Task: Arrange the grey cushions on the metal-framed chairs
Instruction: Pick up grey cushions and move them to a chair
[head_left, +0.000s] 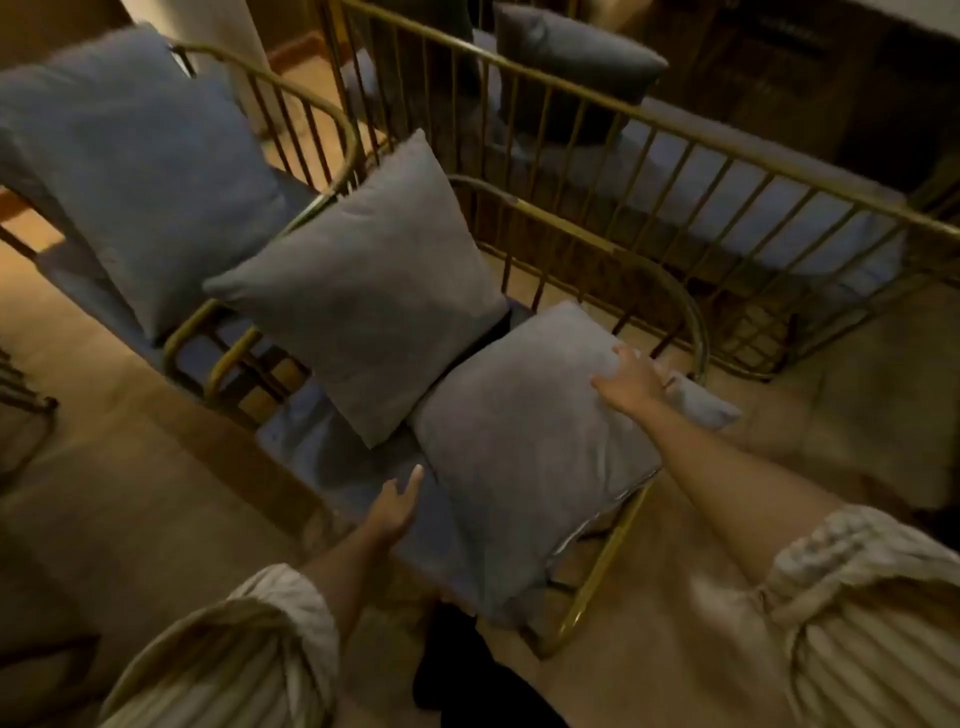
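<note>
Right hand (631, 382) lies spread, I see, on the near grey cushion (524, 457) (propped on the brass chair (597, 587)); left hand (397, 506) hovers open beside it.

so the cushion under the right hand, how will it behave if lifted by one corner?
Probably soft: the near cushion dents under the right hand. Likely floppy, sagging from a corner, since its edge drapes over the chair frame. Plump fill suggests it is light.
</note>
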